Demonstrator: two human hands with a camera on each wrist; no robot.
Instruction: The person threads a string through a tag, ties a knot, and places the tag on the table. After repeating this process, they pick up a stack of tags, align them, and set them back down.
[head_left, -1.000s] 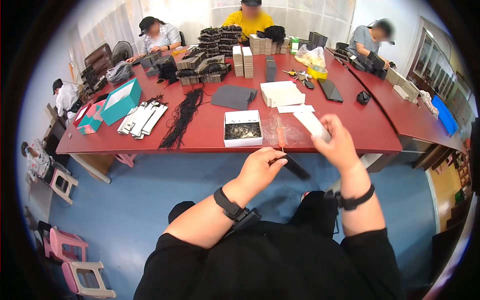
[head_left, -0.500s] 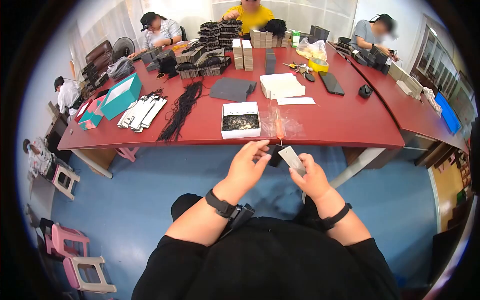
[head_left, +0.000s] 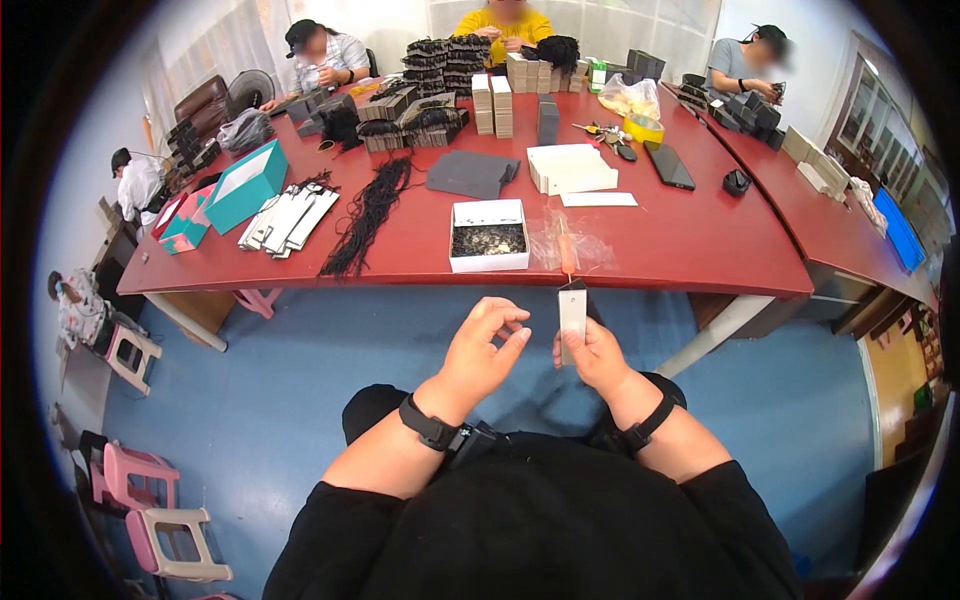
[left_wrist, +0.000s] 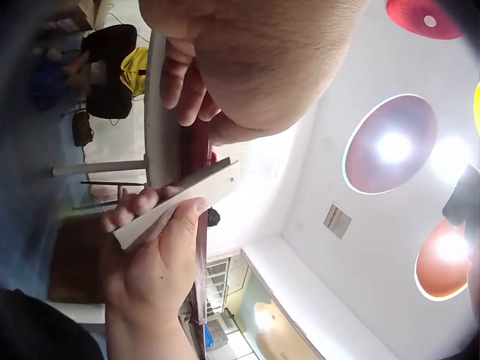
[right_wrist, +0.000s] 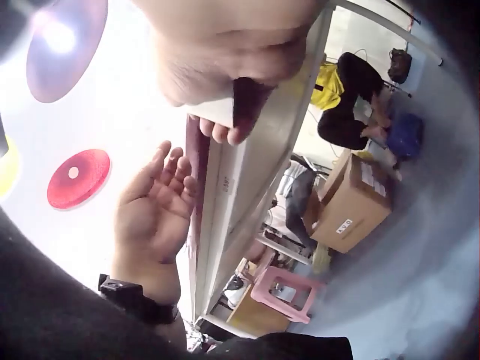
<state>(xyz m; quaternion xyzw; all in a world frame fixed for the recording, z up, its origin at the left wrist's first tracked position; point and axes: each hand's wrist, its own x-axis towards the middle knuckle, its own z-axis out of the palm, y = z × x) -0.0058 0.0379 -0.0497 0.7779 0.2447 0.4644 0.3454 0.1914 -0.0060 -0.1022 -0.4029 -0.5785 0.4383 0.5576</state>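
Observation:
My right hand (head_left: 602, 360) grips a narrow white card (head_left: 572, 318) upright in front of the table edge, thumb across its face. A small hole shows near the card's top end. Behind it in the same grip is a black card (left_wrist: 201, 177), its edge showing past the white one. To the left, my left hand (head_left: 478, 345) holds nothing, its fingers relaxed and apart from the cards. An awl with an orange handle (head_left: 567, 254) lies over clear plastic at the table edge, its metal shaft toward the cards.
On the red table (head_left: 680, 245) are a white box of small dark pieces (head_left: 488, 262), black cords (head_left: 365, 225), a white card stack (head_left: 570, 172), black sheets (head_left: 470, 174) and a phone (head_left: 670, 166). Other people sit around it. Stools (head_left: 180, 545) stand at left.
My right hand has brought the white card from beside the stack down to the black card and now holds both. My left hand has let go of the black card and drawn left.

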